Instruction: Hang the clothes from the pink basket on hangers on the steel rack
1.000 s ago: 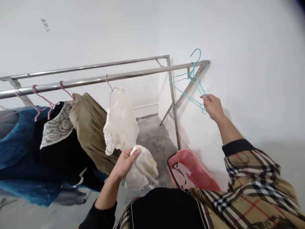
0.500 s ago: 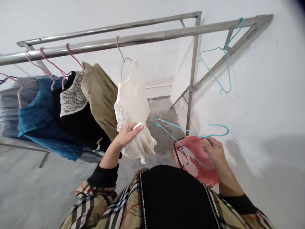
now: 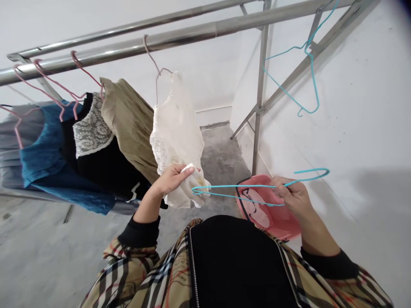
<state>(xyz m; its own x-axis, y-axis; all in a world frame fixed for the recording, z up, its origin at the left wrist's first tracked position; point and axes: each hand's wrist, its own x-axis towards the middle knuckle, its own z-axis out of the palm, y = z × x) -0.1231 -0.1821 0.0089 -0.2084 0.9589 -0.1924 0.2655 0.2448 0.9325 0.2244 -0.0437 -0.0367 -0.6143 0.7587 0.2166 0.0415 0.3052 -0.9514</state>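
My left hand [image 3: 170, 179] is closed on a small cream garment [image 3: 188, 193] that dangles below its fingers, just under a cream lace top [image 3: 175, 126] on a pink hanger. My right hand [image 3: 293, 196] pinches a turquoise wire hanger [image 3: 244, 191] near its hook and holds it roughly level, its far tip close to the cream garment. Another turquoise hanger [image 3: 300, 72] hangs from the right end of the steel rail [image 3: 180, 37].
Olive [image 3: 130, 124], black with a lace collar [image 3: 93, 145], and blue [image 3: 48, 158] clothes hang on pink hangers along the rail. A pink basket [image 3: 282, 222] sits on the concrete floor by the white wall [image 3: 359, 119]. The rack's leg [image 3: 258, 107] stands behind it.
My right hand brought the turquoise hanger down from the rail's right end to waist height and swung its tip toward the garment. My left hand rose slightly with the garment.
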